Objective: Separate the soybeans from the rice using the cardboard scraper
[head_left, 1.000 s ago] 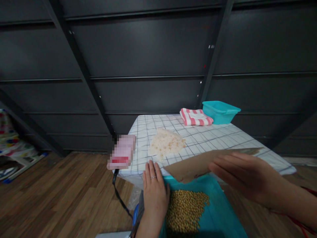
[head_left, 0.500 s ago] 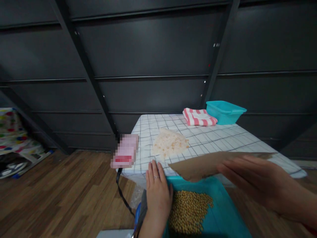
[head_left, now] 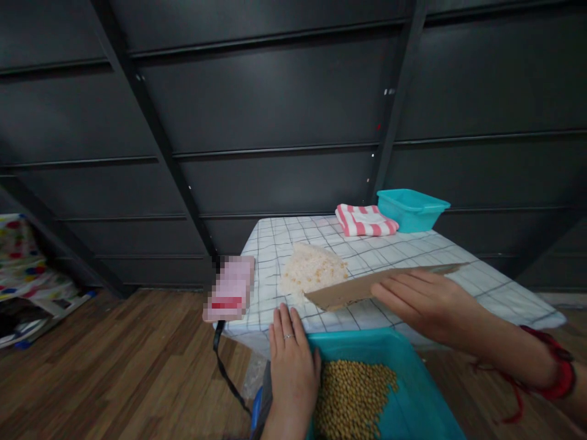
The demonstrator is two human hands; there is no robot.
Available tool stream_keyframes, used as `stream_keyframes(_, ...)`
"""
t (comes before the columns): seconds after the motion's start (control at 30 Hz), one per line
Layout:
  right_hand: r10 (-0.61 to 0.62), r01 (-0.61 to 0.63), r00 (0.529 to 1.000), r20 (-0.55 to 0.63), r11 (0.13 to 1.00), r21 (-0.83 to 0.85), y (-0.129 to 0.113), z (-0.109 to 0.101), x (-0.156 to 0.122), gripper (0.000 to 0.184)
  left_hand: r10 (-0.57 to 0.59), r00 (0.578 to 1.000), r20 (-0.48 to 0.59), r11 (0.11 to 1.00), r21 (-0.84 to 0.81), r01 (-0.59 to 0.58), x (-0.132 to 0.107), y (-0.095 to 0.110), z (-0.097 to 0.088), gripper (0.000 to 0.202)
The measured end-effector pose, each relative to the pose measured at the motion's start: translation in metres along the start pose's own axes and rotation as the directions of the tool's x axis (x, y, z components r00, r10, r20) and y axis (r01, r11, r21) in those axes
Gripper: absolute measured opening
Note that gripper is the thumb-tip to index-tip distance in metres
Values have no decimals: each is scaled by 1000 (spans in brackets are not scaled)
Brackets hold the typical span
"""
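Observation:
My left hand [head_left: 292,362] grips the left rim of a teal basin [head_left: 415,391] that holds a heap of yellowish beans [head_left: 351,397], just below the table's near edge. My right hand [head_left: 424,302] holds a flat piece of brown cardboard [head_left: 348,291] edge-on over the checked tablecloth [head_left: 398,256]. The card's left end sits beside a pile of white rice mixed with beans [head_left: 312,269] in the middle of the table.
A pink-and-white striped cloth [head_left: 364,220] and a second teal basin [head_left: 410,209] stand at the table's far right. A blurred pink object [head_left: 229,288] with a black strap hangs at the left corner. Dark panelled wall behind, wooden floor left, colourful clutter [head_left: 21,269] far left.
My right hand has carried the cardboard forward, away from above the basin and onto the table next to the rice pile. My left hand has stayed on the basin's rim.

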State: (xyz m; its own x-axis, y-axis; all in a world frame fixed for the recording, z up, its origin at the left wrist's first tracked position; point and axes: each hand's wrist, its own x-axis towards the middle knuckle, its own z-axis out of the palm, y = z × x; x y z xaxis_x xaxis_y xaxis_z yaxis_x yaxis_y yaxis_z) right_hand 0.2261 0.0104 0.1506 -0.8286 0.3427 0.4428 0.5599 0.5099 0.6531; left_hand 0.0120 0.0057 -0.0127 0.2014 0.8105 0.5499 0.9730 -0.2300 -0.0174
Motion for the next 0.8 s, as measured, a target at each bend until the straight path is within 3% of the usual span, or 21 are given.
stream_keyframes(0.13, 48, -53, 995, -91, 997, -50, 28, -9, -10, 31, 27, 999, -17, 999, 32, -26, 0, -3, 1, 57)
stream_keyframes(0.27, 49, -56, 996, -71, 994, -97, 44, 14, -8, 29, 29, 999, -30, 999, 24, -28, 0, 0, -1, 56)
stream_keyframes(0.43, 41, -40, 999, 25, 999, -35, 38, 38, 3, 26, -45, 997, -55, 999, 2, 45, 3, 6, -6, 58)
stream_keyframes(0.7, -13, 13, 1000, -12, 1000, 5, 33, 3, -5, 28, 27, 999, -34, 999, 27, -26, -1, -1, 1, 67)
stream_keyframes(0.8, 10, -13, 998, -56, 999, -46, 37, 1, -7, 27, 27, 999, -24, 999, 41, -26, -2, -1, 1, 65)
